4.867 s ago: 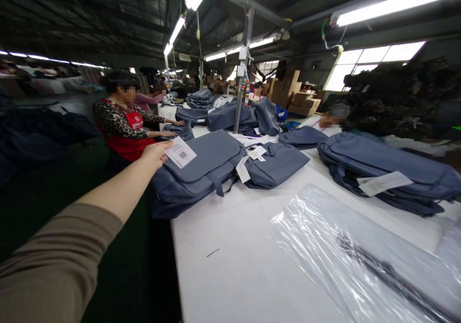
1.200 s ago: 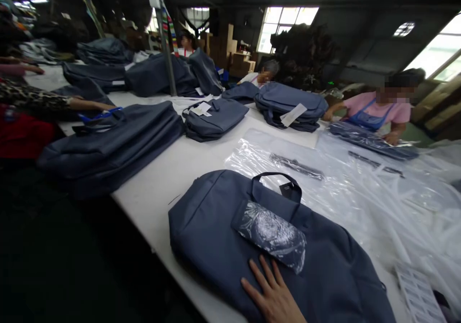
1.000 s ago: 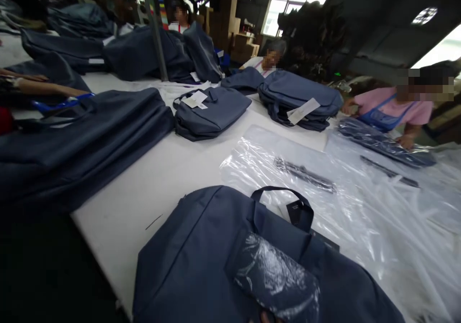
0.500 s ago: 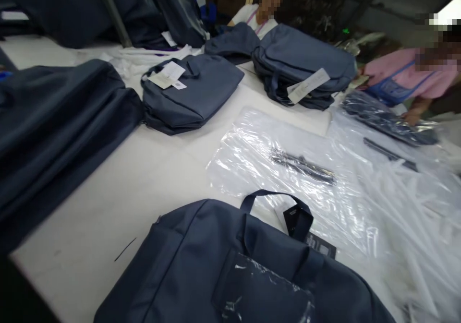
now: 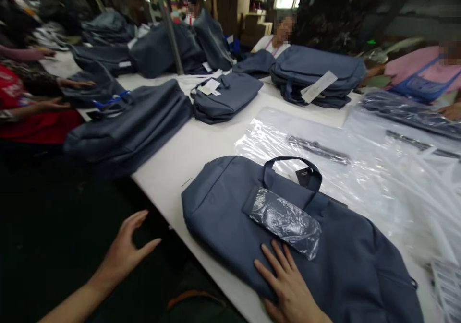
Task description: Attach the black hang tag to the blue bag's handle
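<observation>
A dark blue bag [image 5: 223,208] lies flat on the white table in front of me, its carry handle [image 5: 293,162] standing up at the far edge with a black tag [image 5: 305,175] beside it. On top of the bag rests a small packet in clear plastic [image 5: 286,220]. My right hand [image 5: 290,284] lies with fingers spread on the bag, just below the packet. Off the table's near edge, my left hand [image 5: 124,246] is in the air, thumb and fingers apart, holding nothing.
Clear plastic bags [image 5: 266,131] with dark straps cover the table's right side. More dark blue bags stand at the left [image 5: 140,116], middle [image 5: 230,97] and back [image 5: 320,71]. People work around the table, one in pink [image 5: 414,71], one in red [image 5: 32,102]. A metal pole [image 5: 169,30] rises behind.
Both my hands have come into view, the right one on the bag. The view has swung left and up, showing more of the room and the table's near edge.
</observation>
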`<state>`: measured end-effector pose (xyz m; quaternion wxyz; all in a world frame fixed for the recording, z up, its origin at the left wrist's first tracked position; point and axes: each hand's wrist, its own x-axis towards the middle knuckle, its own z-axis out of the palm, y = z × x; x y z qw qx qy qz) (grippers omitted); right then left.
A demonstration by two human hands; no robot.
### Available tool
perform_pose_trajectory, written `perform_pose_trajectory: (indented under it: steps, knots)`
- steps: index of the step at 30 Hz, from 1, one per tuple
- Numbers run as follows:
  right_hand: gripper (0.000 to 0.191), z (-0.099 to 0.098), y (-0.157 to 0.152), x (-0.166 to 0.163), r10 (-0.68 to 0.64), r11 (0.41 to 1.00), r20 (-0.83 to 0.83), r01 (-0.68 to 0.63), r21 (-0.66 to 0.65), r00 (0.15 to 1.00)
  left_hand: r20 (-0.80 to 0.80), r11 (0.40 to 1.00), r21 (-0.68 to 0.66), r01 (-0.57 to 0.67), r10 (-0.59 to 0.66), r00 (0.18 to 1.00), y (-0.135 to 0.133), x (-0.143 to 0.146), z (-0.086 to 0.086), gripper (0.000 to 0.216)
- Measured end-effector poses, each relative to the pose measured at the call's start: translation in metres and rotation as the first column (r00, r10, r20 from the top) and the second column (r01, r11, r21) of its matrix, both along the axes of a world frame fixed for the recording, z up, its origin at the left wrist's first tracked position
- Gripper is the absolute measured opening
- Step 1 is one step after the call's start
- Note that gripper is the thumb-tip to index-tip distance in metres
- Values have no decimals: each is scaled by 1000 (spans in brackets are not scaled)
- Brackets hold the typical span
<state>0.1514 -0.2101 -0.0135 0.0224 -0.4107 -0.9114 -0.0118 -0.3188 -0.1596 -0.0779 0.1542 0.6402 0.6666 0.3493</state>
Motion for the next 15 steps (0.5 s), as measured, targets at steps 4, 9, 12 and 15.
perform_pose_trajectory:
  steps: [4,9,12,15]
  knots:
    - [83,-2,-2,1,10,1000,39,-10,2,999,-100,885,348,308,-292,951,80,45,36,64]
    - [87,-8,3,5,49,997,72,-53,61,996,-231,680,495,540,-496,837,136,73,55,32]
    - [76,-5,5,6,83,982,69,-94,164,994,-421,524,427,737,-606,675,144,70,71,17]
    - [67,4,3,3,103,964,127,-130,230,987,-533,413,330,849,-661,529,140,63,80,19]
